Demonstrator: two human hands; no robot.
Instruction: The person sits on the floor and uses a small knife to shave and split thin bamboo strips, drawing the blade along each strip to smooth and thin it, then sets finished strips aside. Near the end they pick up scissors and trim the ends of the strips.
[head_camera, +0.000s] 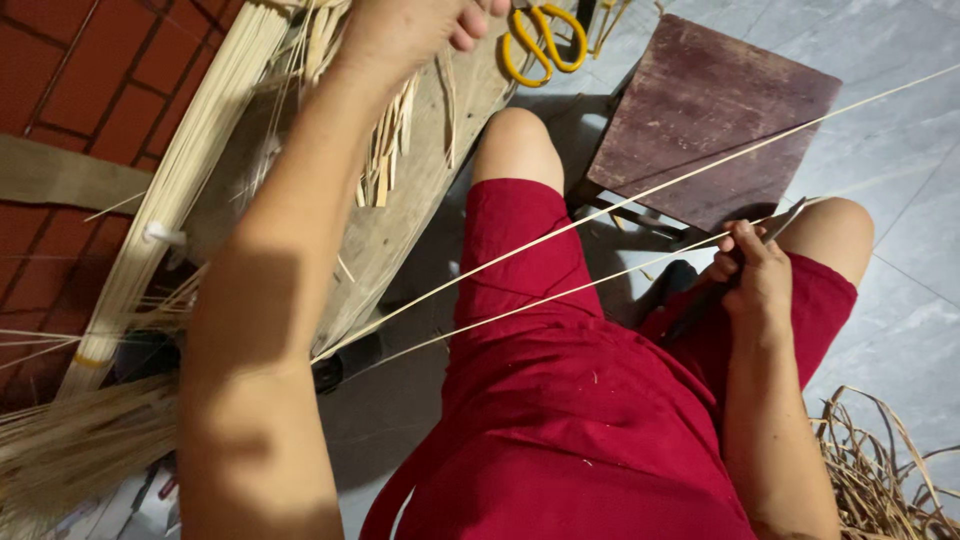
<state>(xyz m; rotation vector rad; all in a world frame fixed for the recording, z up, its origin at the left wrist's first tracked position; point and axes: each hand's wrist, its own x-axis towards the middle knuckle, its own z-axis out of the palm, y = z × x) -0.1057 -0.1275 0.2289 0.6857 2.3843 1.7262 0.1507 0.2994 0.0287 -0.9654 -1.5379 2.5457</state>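
Seated person in red shorts, seen from above; work is splitting or shaving thin bamboo strips

Right hand rests on the right thigh, fingers clenched around a dark knife; its blade tip pokes out toward the wooden stool. A long pale strip runs under this hand and across the lap toward the lower left. A second strip lies just above it, crossing the stool's near corner and running off the right edge of the view. Whether the right hand also pinches the lower strip against the blade I cannot tell

Left hand is stretched far forward over the wooden plank, near its far end, among short offcuts. Fingers curl downward, but what they close on, if anything, is cut off by the top edge: grip cannot be told

Progress, as a judgement: well under way, not near finished. A tied bundle of strips leans along the plank's left edge over red floor tiles, which looks like stock either done or waiting. A heap of curled shavings on the grey floor at the lower right suggests many strips already worked. Two strips are in hand now

Yellow-handled scissors lie beyond the plank's far end, untouched
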